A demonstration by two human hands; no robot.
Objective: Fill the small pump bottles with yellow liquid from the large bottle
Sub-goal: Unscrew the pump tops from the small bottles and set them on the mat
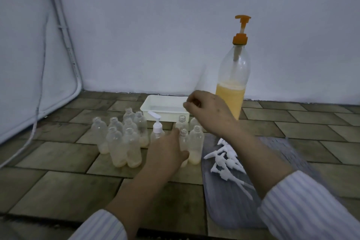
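Tiled floor [58,154], brown-green, against a pale wall [155,35]. Large clear bottle [232,82] stands upright by the wall, orange pump head [241,25] on top, yellow liquid filling roughly its lower third

White shallow tray [165,110] sits just left of the large bottle, near the wall

Cluster of small clear bottles [124,138] in front of the tray, all upright and uncapped, each with a little pale yellow liquid at the bottom. A second, smaller group [195,142] stands just to the right, also uncapped, some liquid in the nearer ones. Between the groups, one small bottle with a white pump top [157,125], nozzle pointing up-left

Left hand [167,154] reaches in low, fingers wrapped around the pump-topped bottle's body, thumb toward the neighbouring bottle; bottle stands on the floor

Right hand [206,109] is raised above the right group, in front of the tray's right end and the large bottle's base. Fingers curled in toward the thumb; cannot tell whether anything is pinched there

Loose white pump tops [227,160] with dip tubes lie heaped on a grey cloth [233,200], right of the bottles, under the right forearm. Striped sleeves [311,206] on both arms

White cables [41,76] run down the left wall onto the floor
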